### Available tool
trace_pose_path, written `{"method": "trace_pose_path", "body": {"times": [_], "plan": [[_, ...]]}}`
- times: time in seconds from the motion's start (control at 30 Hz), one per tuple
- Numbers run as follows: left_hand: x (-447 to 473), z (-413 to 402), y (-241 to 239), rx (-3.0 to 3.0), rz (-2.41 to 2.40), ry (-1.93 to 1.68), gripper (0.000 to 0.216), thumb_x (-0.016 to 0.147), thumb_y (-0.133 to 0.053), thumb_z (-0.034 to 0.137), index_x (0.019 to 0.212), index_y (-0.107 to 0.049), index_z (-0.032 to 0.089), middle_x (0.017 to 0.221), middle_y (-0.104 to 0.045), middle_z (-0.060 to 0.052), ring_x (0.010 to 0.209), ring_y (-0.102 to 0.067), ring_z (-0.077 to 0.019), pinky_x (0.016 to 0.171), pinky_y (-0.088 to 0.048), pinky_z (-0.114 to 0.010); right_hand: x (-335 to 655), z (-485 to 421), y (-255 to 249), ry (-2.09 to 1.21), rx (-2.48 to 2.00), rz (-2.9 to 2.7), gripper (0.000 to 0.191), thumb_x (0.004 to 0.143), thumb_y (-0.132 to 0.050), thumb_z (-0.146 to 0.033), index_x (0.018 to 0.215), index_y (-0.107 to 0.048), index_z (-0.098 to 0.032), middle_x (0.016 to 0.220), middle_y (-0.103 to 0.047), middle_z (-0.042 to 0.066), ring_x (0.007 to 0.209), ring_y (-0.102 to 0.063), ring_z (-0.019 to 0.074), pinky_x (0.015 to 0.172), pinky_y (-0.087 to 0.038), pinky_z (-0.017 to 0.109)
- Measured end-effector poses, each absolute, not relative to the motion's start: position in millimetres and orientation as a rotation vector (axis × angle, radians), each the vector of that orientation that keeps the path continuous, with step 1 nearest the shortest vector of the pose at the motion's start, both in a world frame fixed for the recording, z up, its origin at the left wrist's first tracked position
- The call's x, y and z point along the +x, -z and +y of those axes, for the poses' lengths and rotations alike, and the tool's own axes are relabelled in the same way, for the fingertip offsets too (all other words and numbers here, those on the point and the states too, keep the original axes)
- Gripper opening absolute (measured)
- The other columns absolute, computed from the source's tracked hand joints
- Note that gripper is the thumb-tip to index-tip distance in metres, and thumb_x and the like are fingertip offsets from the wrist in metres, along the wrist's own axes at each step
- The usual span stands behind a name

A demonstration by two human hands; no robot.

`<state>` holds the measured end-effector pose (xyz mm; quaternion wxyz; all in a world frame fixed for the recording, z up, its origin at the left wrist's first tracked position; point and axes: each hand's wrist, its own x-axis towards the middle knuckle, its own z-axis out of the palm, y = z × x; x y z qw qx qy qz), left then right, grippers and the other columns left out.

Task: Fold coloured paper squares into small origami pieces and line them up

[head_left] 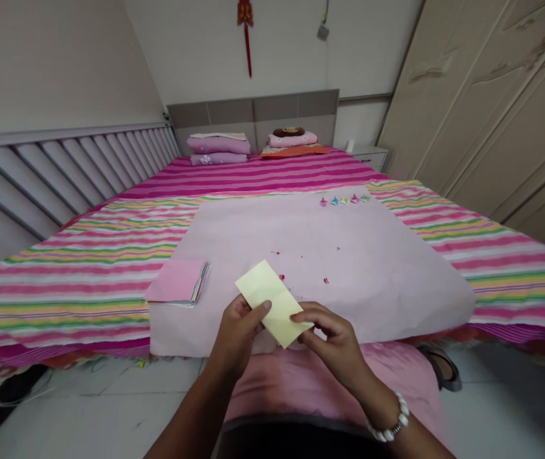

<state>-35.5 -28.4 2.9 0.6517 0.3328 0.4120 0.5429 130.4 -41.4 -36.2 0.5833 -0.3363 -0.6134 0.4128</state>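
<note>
A folded pale yellow paper (272,299) is held up over the near edge of a large pink sheet (348,255) spread on the bed. My left hand (238,328) pinches the paper's left side with the thumb on top. My right hand (332,335), with a white bead bracelet on the wrist, pinches its lower right corner. A stack of coloured paper squares (179,282), pink on top, lies just left of my hands on the sheet's corner.
Several small folded paper pieces (343,200) sit in a row at the sheet's far edge. Tiny red scraps (326,280) dot the sheet. Folded bedding (218,149) and a cushion (292,141) lie at the headboard. Wardrobe doors (492,102) stand at right.
</note>
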Motion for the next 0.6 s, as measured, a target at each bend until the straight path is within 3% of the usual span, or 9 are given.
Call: {"method": "trace_pose_path", "body": {"times": [0.2,0.37,0.47,0.6], "plan": [[-34.1,-30.1,-0.1,0.728,0.891,-1.234,0.036,0.067,-0.076,0.021,0.099,-0.063,0.010,0.097,-0.073,-0.013,0.091,-0.068,-0.0274,0.080,-0.053,-0.037,128.8,-41.6,36.5,-1.122,-0.820,-1.277,0.003,0.073,-0.072,-0.022,0.076,-0.072,-0.021,0.094,-0.065,0.005,0.073,-0.061,0.0160,0.057,-0.050,0.026],[-31.8,-31.4,3.4,0.682,0.857,-1.204,0.036,0.068,-0.074,0.021,0.101,-0.062,0.010,0.098,-0.072,-0.013,0.095,-0.066,-0.0284,0.083,-0.052,-0.039,123.7,-41.0,35.8,-1.225,-0.891,-1.103,0.017,0.074,-0.072,-0.030,0.066,-0.064,-0.017,0.077,-0.062,0.001,0.056,-0.054,0.0097,0.053,-0.045,0.024],[-29.9,-31.8,6.2,0.662,0.849,-1.215,0.035,0.071,-0.073,0.025,0.101,-0.061,0.011,0.098,-0.071,-0.013,0.096,-0.065,-0.0275,0.082,-0.052,-0.037,120.6,-40.3,37.3,-1.286,-0.918,-1.002,0.018,0.074,-0.073,-0.031,0.072,-0.061,-0.018,0.059,-0.060,-0.003,0.050,-0.053,0.0091,0.052,-0.042,0.022],[-24.8,-33.3,11.8,0.738,0.791,-1.227,0.039,0.068,-0.076,0.027,0.101,-0.061,0.013,0.098,-0.071,-0.011,0.089,-0.066,-0.0236,0.078,-0.052,-0.033,115.3,-39.6,37.9,-1.319,-0.910,-0.876,0.027,0.071,-0.075,-0.029,0.092,-0.061,-0.019,0.064,-0.061,-0.005,0.048,-0.054,0.0084,0.050,-0.040,0.021]]}}
